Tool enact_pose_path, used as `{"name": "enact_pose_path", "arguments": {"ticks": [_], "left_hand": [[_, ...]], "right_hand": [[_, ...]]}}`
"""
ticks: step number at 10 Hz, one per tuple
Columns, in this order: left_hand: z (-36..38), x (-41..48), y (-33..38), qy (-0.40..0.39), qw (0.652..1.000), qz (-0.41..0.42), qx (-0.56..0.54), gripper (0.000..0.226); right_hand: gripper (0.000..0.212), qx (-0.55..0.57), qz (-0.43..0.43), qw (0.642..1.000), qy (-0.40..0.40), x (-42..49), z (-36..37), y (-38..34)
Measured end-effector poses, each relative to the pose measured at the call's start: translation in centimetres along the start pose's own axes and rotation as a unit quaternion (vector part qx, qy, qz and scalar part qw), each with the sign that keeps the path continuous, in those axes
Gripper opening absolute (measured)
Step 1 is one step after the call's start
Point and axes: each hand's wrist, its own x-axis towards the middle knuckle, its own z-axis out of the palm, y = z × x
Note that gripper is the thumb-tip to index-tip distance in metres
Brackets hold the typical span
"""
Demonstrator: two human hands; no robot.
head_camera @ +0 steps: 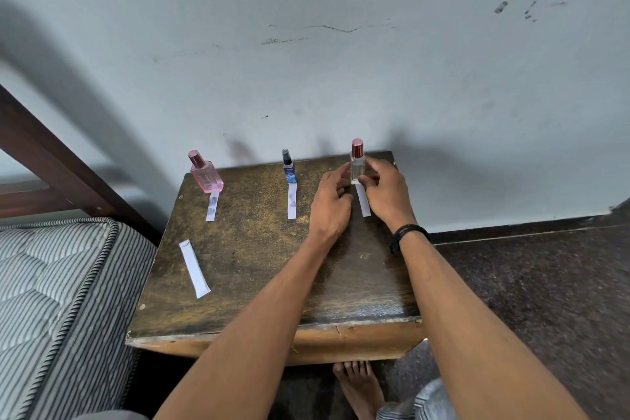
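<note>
Evidently the last one: left hand [332,201] and right hand [385,194] grip the clear perfume bottle [357,168]; the paper strip [363,205] between them looks unstained.

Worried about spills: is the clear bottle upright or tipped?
Upright: the clear bottle stands on the table, cap uppermost.

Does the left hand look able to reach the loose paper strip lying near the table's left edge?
Probably yes: only bare tabletop lies between the left hand and the loose paper strip, though it would first have to leave the clear bottle.
</note>
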Motion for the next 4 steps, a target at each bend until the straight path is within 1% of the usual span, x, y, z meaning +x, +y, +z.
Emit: {"name": "enact_pose_path", "arguments": {"ticks": [1,2,3,4], "left_hand": [[0.05,0.01,-0.17,0.004,1.000,0.004,-0.001,0.068],[-0.03,-0.03,-0.11,0.004,1.000,0.007,-0.007,0.068],[-0.14,0.06,-0.21,0.006,1.000,0.015,-0.020,0.069],[-0.23,-0.72,-0.10,0.017,0.998,0.007,-0.056,0.068]], "right_hand": [[0.043,-0.006,-0.003,1.000,-0.002,-0.03,0.05,0.16],[0.051,0.006,0.010,1.000,-0.005,-0.02,0.12,0.25],[0.057,0.019,0.027,0.999,0.000,0.04,0.14,0.65],[0.058,0.038,0.057,0.998,0.014,-0.51,-0.07,0.68]]}}
